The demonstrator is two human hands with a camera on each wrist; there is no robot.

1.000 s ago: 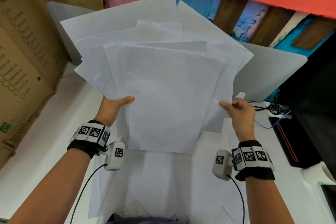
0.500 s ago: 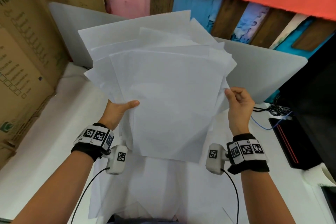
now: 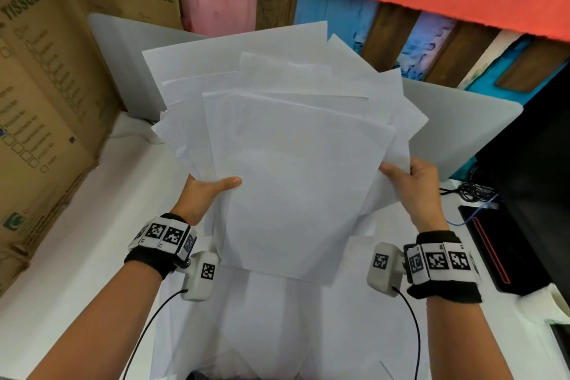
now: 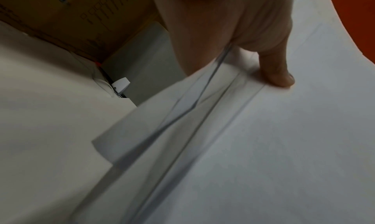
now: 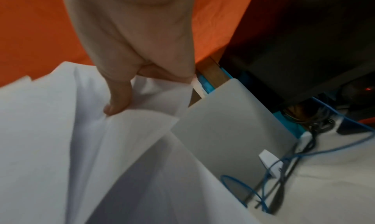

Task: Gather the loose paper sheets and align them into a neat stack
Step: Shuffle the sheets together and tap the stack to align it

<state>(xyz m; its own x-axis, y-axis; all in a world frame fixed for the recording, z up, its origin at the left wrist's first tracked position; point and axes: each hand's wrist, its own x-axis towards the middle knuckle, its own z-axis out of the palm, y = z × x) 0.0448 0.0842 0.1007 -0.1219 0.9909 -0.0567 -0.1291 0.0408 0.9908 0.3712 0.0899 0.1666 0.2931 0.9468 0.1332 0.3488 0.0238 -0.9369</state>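
Note:
A fanned, uneven bundle of white paper sheets (image 3: 296,163) is held up in the air above the white table (image 3: 77,241). My left hand (image 3: 206,194) grips its left edge, thumb on the front sheet and fingers hidden behind. The left wrist view shows that thumb (image 4: 280,73) pressing the staggered paper sheets (image 4: 263,147). My right hand (image 3: 413,185) pinches the bundle's right edge, with the thumb (image 5: 117,102) on creased paper sheets (image 5: 61,147) in the right wrist view. More white sheets (image 3: 277,327) lie flat on the table under the bundle.
Cardboard boxes (image 3: 46,86) stand along the left. A grey divider panel (image 3: 462,133) runs behind the bundle. A black monitor (image 3: 530,163), a dark pad (image 3: 490,244) and blue and black cables (image 5: 284,163) sit at the right.
The held bundle has dropped lower and tilted over the last second. My right hand has shifted up along the right edge, bunching the sheets closer together. Both hands keep their hold.

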